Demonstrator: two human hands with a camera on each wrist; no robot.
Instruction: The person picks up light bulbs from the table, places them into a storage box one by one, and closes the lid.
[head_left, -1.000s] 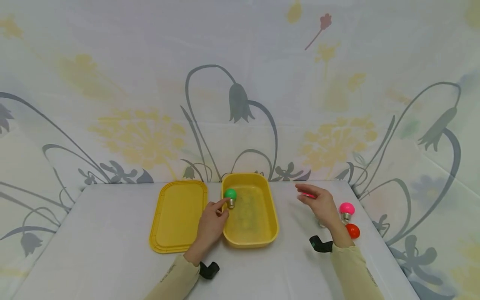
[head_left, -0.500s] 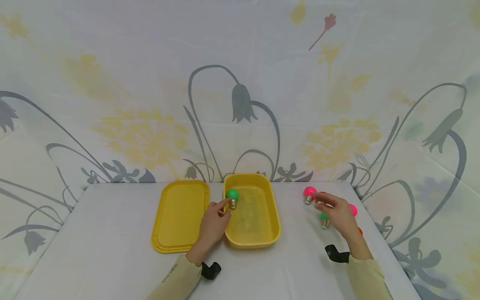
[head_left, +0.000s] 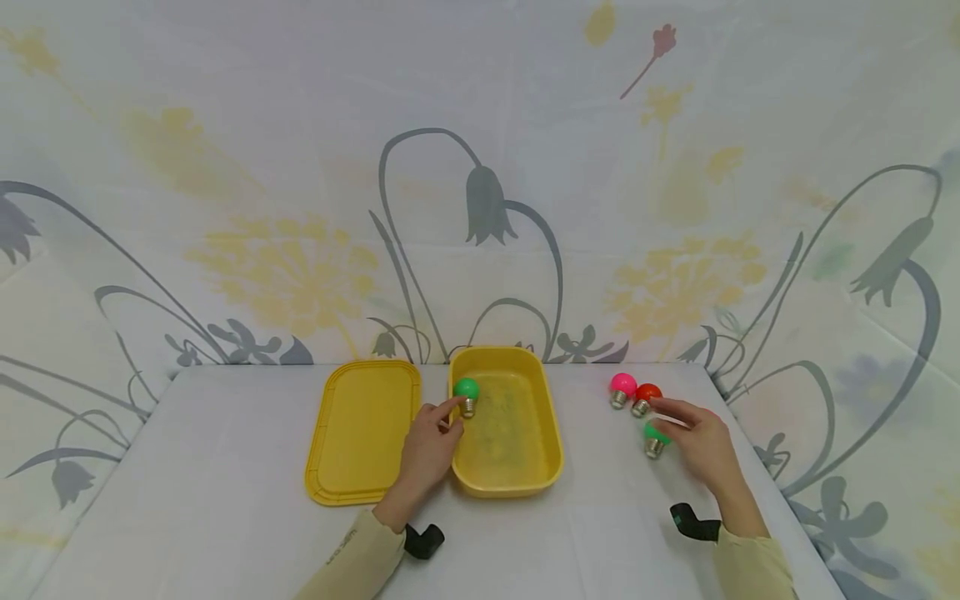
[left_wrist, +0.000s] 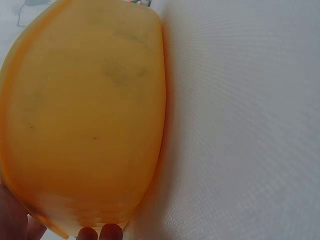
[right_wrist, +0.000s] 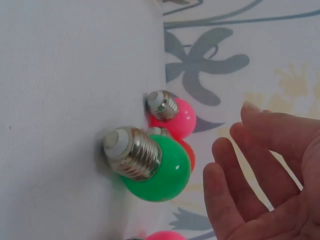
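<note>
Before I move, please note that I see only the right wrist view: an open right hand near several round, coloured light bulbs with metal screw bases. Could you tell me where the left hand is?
Observer: The left hand holds the left rim of a rectangular yellow plastic box.
Operator: Thank you, I cannot see this box. Is there any bulb inside it?
Observer: Yes, the head view shows one round green bulb with a metal screw base, inside near the left wall.
</note>
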